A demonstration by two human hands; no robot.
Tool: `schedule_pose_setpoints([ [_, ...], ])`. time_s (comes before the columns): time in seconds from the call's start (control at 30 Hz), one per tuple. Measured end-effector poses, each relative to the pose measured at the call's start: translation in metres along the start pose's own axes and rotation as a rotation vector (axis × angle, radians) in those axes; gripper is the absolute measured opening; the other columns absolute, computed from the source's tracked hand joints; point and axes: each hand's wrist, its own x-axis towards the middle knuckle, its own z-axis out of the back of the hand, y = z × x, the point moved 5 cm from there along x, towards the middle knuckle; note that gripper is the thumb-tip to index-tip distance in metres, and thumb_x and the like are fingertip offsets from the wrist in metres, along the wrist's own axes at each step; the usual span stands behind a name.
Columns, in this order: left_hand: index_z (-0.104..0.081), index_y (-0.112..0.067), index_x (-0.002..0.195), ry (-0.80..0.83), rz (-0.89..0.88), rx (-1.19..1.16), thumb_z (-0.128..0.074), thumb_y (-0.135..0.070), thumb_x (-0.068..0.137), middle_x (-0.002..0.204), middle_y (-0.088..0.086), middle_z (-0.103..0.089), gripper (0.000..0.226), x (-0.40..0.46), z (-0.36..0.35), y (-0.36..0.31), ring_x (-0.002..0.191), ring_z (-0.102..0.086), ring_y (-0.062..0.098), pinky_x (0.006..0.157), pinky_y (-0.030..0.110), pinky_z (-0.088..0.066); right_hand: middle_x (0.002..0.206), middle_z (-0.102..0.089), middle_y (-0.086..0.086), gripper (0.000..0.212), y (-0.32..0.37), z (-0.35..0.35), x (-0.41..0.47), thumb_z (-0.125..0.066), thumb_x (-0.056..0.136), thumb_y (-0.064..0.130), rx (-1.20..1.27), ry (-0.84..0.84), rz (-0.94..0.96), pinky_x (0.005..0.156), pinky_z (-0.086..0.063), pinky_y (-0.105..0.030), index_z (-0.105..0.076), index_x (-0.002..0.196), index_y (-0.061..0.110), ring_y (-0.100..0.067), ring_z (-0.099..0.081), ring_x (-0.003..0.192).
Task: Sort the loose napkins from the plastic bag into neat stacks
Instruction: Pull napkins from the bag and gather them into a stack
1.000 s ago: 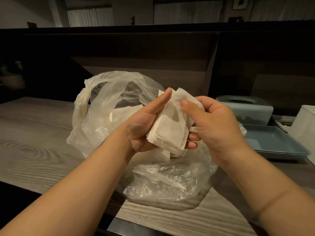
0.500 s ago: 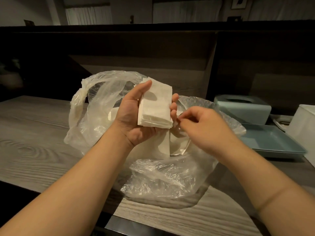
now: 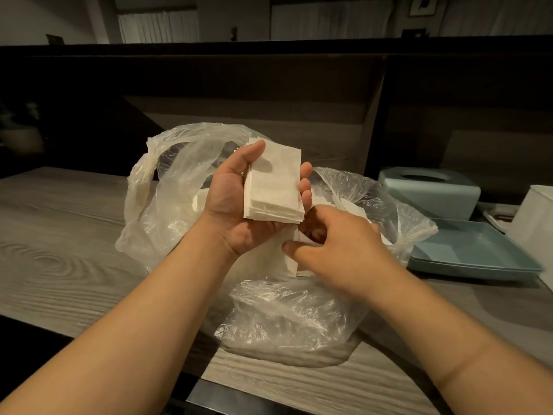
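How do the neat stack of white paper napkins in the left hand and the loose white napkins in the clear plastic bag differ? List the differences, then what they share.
The neat stack of white paper napkins has squared edges; the loose white napkins lie crumpled at odd angles.
The stack is held above the clear plastic bag by the left hand; the loose ones sit inside it, where the right hand pinches one.
Both are thin white paper.

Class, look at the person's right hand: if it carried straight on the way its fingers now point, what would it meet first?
The right hand points forward and left into the plastic bag. It would probably meet the loose napkins at its fingertips first; it already seems to touch one. Depth is unclear.
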Motion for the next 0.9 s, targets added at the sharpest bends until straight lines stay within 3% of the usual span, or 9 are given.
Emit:
schedule_pose_setpoints([
  [0.1,-0.056,-0.001,0.130,0.004,-0.001,0.002,-0.061,-0.045,0.087,0.107,0.015,-0.067,0.062,0.001,0.001,0.000,0.083,-0.065,0.026,0.075,0.036,-0.059,0.082,-0.063,0.016,0.031,-0.001,0.003,0.000,-0.074,0.078,0.056,0.079,-0.026,-0.011,0.095,-0.044,-0.048,-0.058,0.086,0.030,-0.010,-0.058,0.089],
  [0.23,-0.056,-0.001,0.130,0.007,-0.003,0.013,-0.061,-0.045,0.087,0.107,0.014,-0.067,0.062,0.001,0.000,0.001,0.082,-0.065,0.025,0.075,0.036,-0.059,0.087,-0.065,0.017,0.032,0.000,-0.002,0.000,-0.066,0.080,0.063,-0.039,0.011,-0.006,0.090,-0.031,-0.042,-0.065,0.087,0.032,-0.014,-0.054,0.102],
  [0.3,-0.056,-0.001,0.131,0.004,-0.008,0.016,-0.061,-0.044,0.086,0.107,0.015,-0.067,0.063,0.001,0.000,0.001,0.081,-0.065,0.025,0.075,0.035,-0.059,0.087,-0.066,0.017,0.024,-0.001,-0.004,0.000,-0.066,0.084,0.056,-0.005,0.029,-0.018,0.089,-0.029,-0.041,-0.067,0.088,0.032,-0.014,-0.055,0.103],
  [0.4,-0.054,-0.001,0.133,0.020,-0.016,-0.003,-0.062,-0.043,0.085,0.108,0.015,-0.066,0.064,0.002,0.001,-0.001,0.081,-0.065,0.027,0.074,0.036,-0.060,0.072,-0.065,0.016,0.017,-0.005,-0.001,0.003,-0.064,0.084,0.045,0.125,0.010,-0.049,0.093,-0.043,-0.047,-0.063,0.078,0.029,-0.017,-0.062,0.086],
  [0.47,-0.054,-0.001,0.133,0.044,-0.009,-0.017,-0.062,-0.044,0.085,0.109,0.015,-0.065,0.064,0.001,0.000,-0.001,0.082,-0.065,0.027,0.073,0.036,-0.060,0.063,-0.058,0.012,0.022,-0.009,0.005,0.006,-0.063,0.082,0.042,0.242,-0.069,-0.069,0.082,-0.051,-0.047,-0.058,0.076,0.021,-0.019,-0.058,0.072],
  [0.53,-0.055,-0.001,0.131,0.059,-0.004,-0.033,-0.061,-0.044,0.086,0.109,0.016,-0.064,0.063,0.001,0.000,-0.001,0.083,-0.063,0.027,0.072,0.037,-0.060,0.063,-0.055,0.003,0.027,-0.013,0.012,0.008,-0.066,0.086,0.035,0.337,-0.136,-0.088,0.066,-0.047,-0.040,-0.057,0.077,0.012,-0.017,-0.051,0.063],
  [0.6,-0.054,0.000,0.131,0.071,0.003,-0.056,-0.061,-0.045,0.088,0.110,0.016,-0.063,0.062,0.002,0.001,0.000,0.084,-0.062,0.028,0.071,0.039,-0.059,0.065,-0.060,-0.003,0.023,-0.013,0.017,0.008,-0.068,0.089,0.032,0.374,-0.167,-0.084,0.060,-0.045,-0.037,-0.063,0.080,0.011,-0.014,-0.051,0.060],
  [0.8,-0.054,-0.001,0.133,0.021,0.000,-0.047,-0.064,-0.044,0.084,0.109,0.016,-0.064,0.066,0.002,0.003,0.000,0.082,-0.064,0.027,0.070,0.038,-0.060,0.083,-0.073,-0.008,0.014,-0.018,0.031,0.008,-0.066,0.092,0.025,0.521,-0.264,-0.120,0.070,-0.058,-0.051,-0.072,0.090,0.012,-0.032,-0.069,0.082],
  [0.9,-0.053,-0.002,0.135,-0.008,-0.010,-0.042,-0.063,-0.044,0.084,0.107,0.016,-0.065,0.067,0.003,0.004,0.000,0.080,-0.064,0.027,0.069,0.037,-0.060,0.093,-0.075,-0.014,0.016,-0.019,0.041,0.009,-0.062,0.095,0.016,0.860,-0.250,-0.136,0.070,-0.059,-0.043,-0.073,0.096,0.005,-0.030,-0.070,0.085],
])
